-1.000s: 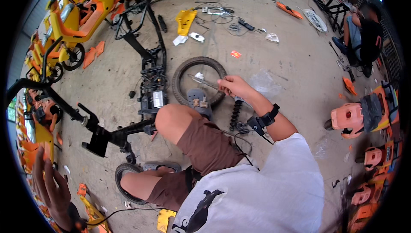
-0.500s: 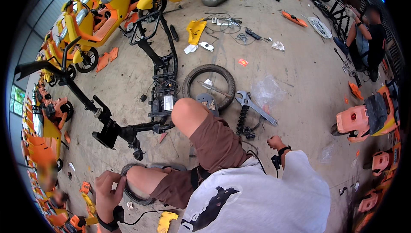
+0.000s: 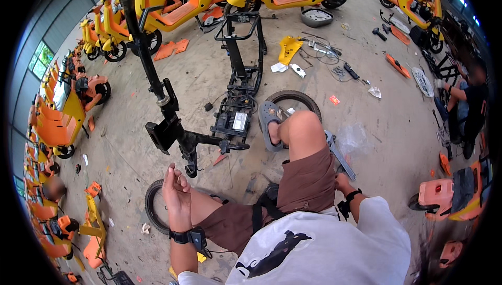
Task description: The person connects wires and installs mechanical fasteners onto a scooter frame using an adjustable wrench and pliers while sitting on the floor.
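My left hand (image 3: 177, 193) is raised in front of my left thigh, fingers up and loosely bent, with nothing visible in it. My right hand (image 3: 343, 182) is beside my right knee, close to the handle end of a large adjustable wrench (image 3: 341, 158) on the floor. Its fingers are partly hidden by my leg, so their grip does not show. Ahead of me lies a bare black scooter frame (image 3: 241, 78) with a silver box (image 3: 240, 121) in it. Its black steering column (image 3: 151, 70) rises at the left.
One wheel (image 3: 304, 96) lies beyond my grey clog (image 3: 268, 123), another (image 3: 151, 209) by my left leg. Cables (image 3: 324, 49), a yellow panel (image 3: 289, 49) and plastic film (image 3: 355, 138) are scattered ahead. Yellow scooters (image 3: 183, 5) line the back; a person (image 3: 465, 96) sits at right.
My view has swung left, and my body has shifted. My left hand has lifted and its fingers have straightened. My right hand has come in close to my knee and the wrench.
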{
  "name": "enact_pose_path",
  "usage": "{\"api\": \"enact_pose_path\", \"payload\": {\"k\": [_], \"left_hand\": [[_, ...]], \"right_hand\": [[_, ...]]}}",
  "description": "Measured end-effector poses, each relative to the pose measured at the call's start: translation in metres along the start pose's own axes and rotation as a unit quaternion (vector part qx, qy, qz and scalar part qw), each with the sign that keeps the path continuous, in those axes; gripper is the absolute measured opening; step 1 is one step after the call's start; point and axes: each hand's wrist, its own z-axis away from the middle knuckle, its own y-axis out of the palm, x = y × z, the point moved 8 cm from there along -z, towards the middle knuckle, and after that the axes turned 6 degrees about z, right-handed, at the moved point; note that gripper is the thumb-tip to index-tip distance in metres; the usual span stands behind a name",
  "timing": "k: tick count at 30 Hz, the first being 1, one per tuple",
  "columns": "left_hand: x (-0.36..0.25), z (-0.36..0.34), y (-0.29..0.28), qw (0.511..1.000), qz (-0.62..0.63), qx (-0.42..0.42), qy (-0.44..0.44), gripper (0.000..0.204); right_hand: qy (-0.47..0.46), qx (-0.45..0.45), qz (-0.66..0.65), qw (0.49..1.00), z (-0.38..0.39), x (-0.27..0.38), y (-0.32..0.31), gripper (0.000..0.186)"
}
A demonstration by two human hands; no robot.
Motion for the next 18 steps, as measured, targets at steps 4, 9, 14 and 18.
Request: {"api": "enact_pose_path", "payload": {"k": [4, 9, 14, 18], "left_hand": [[0.025, -0.039, -0.047, 0.984, 0.166, -0.013, -0.056, 0.02], [0.017, -0.044, -0.051, 0.969, 0.236, 0.038, -0.056, 0.023], [0.01, -0.044, -0.069, 0.982, 0.181, -0.014, -0.053, 0.026], [-0.001, -0.049, -0.092, 0.973, 0.214, -0.015, -0.081, 0.03]], "right_hand": [[-0.063, 0.038, 0.09, 0.993, -0.032, 0.009, 0.017, 0.051], [-0.024, 0.081, 0.057, 0.995, -0.058, 0.01, 0.042, 0.054], [-0.026, 0.086, 0.059, 0.994, -0.059, 0.026, 0.06, 0.04], [0.068, 0.062, 0.07, 0.993, -0.047, -0.009, 0.069, 0.037]]}}
